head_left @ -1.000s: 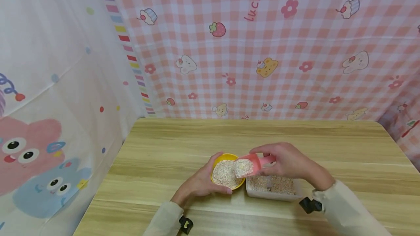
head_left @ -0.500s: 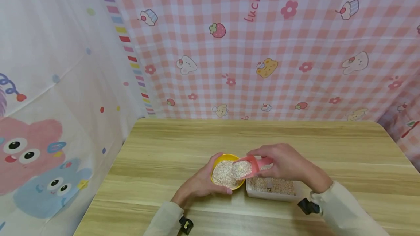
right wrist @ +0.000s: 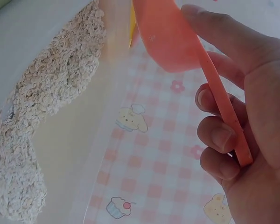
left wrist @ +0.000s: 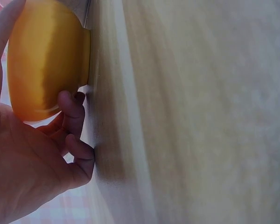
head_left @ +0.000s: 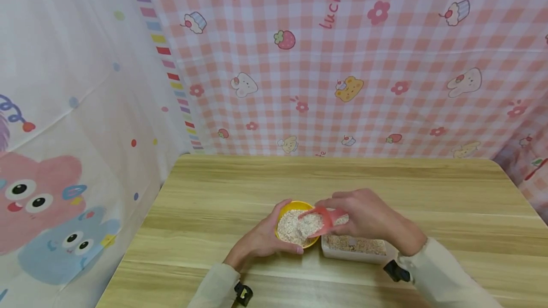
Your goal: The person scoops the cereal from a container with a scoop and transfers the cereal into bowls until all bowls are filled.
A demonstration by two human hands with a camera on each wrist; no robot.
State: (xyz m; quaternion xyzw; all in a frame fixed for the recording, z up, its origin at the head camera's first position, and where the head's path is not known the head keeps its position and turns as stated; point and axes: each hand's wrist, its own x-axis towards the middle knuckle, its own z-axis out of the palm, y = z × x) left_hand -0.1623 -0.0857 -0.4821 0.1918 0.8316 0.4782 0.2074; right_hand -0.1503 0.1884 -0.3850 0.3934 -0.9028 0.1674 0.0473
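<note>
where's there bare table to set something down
The tabletop is bare behind the yellow bowl and white tub, up to the gingham cloth, and left of the left hand and right of the right hand. Crowded: the front middle, where bowl, pink scoop, tub and both hands bunch together.

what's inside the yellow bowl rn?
Pale flakes cover the visible inside of the yellow bowl. The pink scoop, also carrying flakes, overlaps its right side in the head view, hiding part. The bowl's bottom is covered and can't be seen.
</note>
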